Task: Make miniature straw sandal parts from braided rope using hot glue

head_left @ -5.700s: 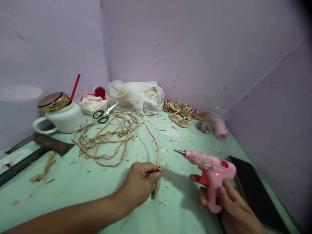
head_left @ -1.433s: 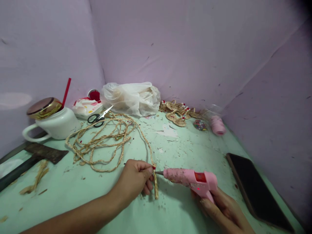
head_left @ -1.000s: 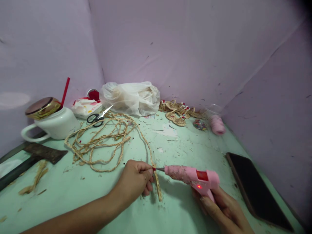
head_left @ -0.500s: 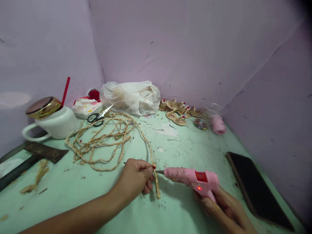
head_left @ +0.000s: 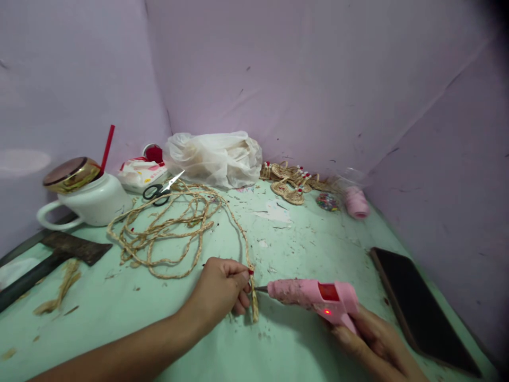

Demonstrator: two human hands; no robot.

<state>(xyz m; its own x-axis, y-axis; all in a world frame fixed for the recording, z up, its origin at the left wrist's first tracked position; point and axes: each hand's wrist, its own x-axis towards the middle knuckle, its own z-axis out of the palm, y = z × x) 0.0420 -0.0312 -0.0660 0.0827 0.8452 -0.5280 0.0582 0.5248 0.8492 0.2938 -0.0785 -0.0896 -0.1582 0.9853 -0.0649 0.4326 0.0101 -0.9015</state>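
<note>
Near the table's middle, my left hand (head_left: 226,286) is closed, pinching a braided straw cord (head_left: 247,249) close to its end. A small red spot shows at the fingertips; whether it is a bead or a painted nail I cannot tell. The cord's short end hangs below the fingers, and its long part runs back to a loose coil at the left. My right hand (head_left: 369,339) is wrapped around the handle of a pink glue gun (head_left: 310,297) with a lit red light. The gun's metal nozzle points left, at or very near the cord just below the pinch.
Behind the coil lie black-handled scissors (head_left: 159,192) and a white plastic bag (head_left: 218,159). A white mug (head_left: 99,201) and a hammer (head_left: 75,248) are at left. Braided pieces with pins (head_left: 292,193), a pink thread spool (head_left: 357,202) and a phone (head_left: 417,302) are at right.
The glue gun's nozzle has moved slightly down along the cord. The cord's lower end has swung a little to the left. My left hand keeps its pinch.
</note>
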